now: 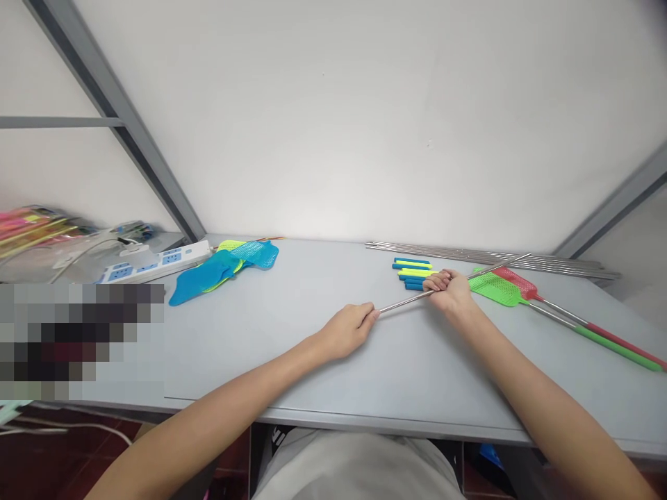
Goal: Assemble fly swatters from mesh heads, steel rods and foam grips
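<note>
A thin metal rod (405, 303) slants over the table between my two hands. My left hand (348, 329) is closed round its near left end. Farther along, my right hand (449, 290) grips the same rod, whose far end sticks out to the upper right. Beside my right hand lie several blue and yellow tubes (413, 272), partly hidden by the fingers. On its other side rest a green fly swatter (497, 288) and a red fly swatter (521, 283), both with metal shafts and coloured handles.
A bundle of metal rods (484, 257) lies along the wall. Blue and yellow swatter heads (208, 274) are piled at the left of the grey table (271, 375), near a white power strip (171, 258). Bagged colourful items (36, 226) lie far left. Grey metal posts (140, 139) frame the table.
</note>
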Demonstrator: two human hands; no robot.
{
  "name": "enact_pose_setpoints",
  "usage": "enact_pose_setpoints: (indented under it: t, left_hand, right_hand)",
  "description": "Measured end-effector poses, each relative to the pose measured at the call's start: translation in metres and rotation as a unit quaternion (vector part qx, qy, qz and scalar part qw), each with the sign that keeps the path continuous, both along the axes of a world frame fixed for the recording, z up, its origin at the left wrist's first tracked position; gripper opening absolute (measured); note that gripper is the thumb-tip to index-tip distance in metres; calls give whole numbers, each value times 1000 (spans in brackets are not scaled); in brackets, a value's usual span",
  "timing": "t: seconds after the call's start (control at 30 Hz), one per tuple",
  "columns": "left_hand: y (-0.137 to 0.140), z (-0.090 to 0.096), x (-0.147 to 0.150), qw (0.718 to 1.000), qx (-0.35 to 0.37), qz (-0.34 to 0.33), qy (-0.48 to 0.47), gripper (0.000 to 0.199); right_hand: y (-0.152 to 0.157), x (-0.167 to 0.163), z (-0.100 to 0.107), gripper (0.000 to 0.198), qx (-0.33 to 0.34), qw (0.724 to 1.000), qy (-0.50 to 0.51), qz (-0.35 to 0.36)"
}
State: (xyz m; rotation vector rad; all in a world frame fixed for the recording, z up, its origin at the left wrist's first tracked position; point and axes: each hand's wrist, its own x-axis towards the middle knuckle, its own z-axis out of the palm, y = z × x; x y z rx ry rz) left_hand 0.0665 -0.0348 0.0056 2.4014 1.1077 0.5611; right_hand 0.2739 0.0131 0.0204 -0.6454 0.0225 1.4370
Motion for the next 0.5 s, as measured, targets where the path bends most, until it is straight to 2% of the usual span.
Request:
enact_pose_setpoints:
  t: [0.5]
  left_hand:
    - [-3, 5, 0, 1000, -18, 6, 9, 33]
  right_hand:
    - [1, 0, -1, 23, -2, 1000, -9, -1]
